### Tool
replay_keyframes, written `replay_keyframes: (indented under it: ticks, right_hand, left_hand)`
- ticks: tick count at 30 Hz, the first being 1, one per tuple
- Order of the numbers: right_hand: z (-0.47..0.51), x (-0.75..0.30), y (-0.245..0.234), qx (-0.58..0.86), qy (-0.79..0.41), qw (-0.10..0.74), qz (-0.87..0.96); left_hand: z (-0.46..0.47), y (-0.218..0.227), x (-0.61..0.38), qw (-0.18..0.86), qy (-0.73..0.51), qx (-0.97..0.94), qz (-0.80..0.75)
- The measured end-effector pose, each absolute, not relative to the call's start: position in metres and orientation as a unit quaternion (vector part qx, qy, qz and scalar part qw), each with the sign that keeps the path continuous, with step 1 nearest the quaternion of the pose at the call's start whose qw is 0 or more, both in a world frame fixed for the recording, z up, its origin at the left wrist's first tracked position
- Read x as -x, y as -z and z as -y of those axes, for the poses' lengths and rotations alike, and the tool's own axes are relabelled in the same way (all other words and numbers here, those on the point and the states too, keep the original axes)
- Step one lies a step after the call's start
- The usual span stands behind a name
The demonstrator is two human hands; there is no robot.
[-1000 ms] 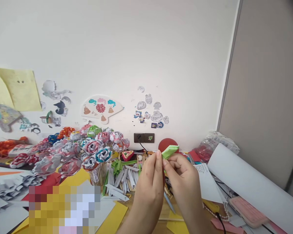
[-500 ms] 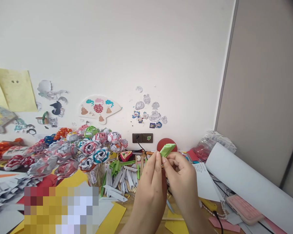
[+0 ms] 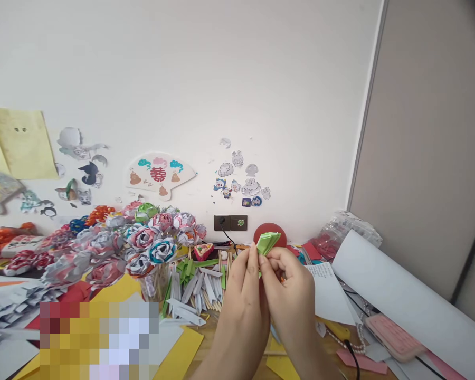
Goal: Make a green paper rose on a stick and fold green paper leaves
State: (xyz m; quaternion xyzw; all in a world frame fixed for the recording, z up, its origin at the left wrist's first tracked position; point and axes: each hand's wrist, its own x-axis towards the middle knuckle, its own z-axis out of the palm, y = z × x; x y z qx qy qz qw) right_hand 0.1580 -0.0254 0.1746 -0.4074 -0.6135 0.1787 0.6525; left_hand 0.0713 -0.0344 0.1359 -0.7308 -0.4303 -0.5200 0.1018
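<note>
Between my two hands is a bundle of folded light-green paper [image 3: 268,241], raised above the desk with its layered ends pointing up. My left hand [image 3: 243,287] pinches its lower left side, thumb and fingers pressed together. My right hand [image 3: 287,282] is closed on its lower right side, thumb against the paper and fingers curled behind. The lower end of the bundle is hidden by my fingers. Just left of my hands lie several folded white paper strips [image 3: 206,289] and green folded pieces [image 3: 187,270], among thin wooden sticks.
Paper flowers [image 3: 144,237] crowd the left, some standing in a clear container [image 3: 154,282]. Yellow sheets [image 3: 186,353] lie in front. At right are a large white paper roll [image 3: 404,301], a pink calculator-like device [image 3: 393,336] and a black cable [image 3: 353,359]. A wall socket [image 3: 230,222] is behind.
The green paper has turned a little more upright, and its folded layers look more fanned out. Both hands keep their hold, the right one shifting slightly left. The view has moved slightly.
</note>
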Motion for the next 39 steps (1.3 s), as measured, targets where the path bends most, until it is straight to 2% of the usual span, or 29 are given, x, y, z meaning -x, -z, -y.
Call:
replay_keyframes:
  ticks: [12, 21, 29, 33, 36, 39]
  right_hand:
    - [0.026, -0.160, -0.174, 0.384, -0.154, 0.637, 0.650]
    - [0.024, -0.162, -0.174, 0.385, -0.069, 0.624, 0.677]
    - [0.020, -0.168, -0.177, 0.383, -0.080, 0.615, 0.685]
    - [0.015, -0.172, -0.177, 0.417, -0.055, 0.593, 0.687]
    - [0.016, -0.171, -0.175, 0.421, -0.002, 0.570, 0.705]
    - [0.018, -0.166, -0.171, 0.397, 0.068, 0.551, 0.731]
  left_hand:
    - [0.044, -0.147, -0.071, 0.079, 0.548, 0.727, 0.406]
    - [0.049, -0.155, -0.066, 0.038, 0.535, 0.742, 0.401]
    - [0.044, -0.164, -0.060, 0.014, 0.521, 0.748, 0.410]
    - [0.037, -0.164, -0.053, 0.068, 0.500, 0.750, 0.428]
    - [0.037, -0.167, -0.050, 0.139, 0.507, 0.719, 0.455]
    - [0.039, -0.173, -0.050, 0.155, 0.497, 0.722, 0.455]
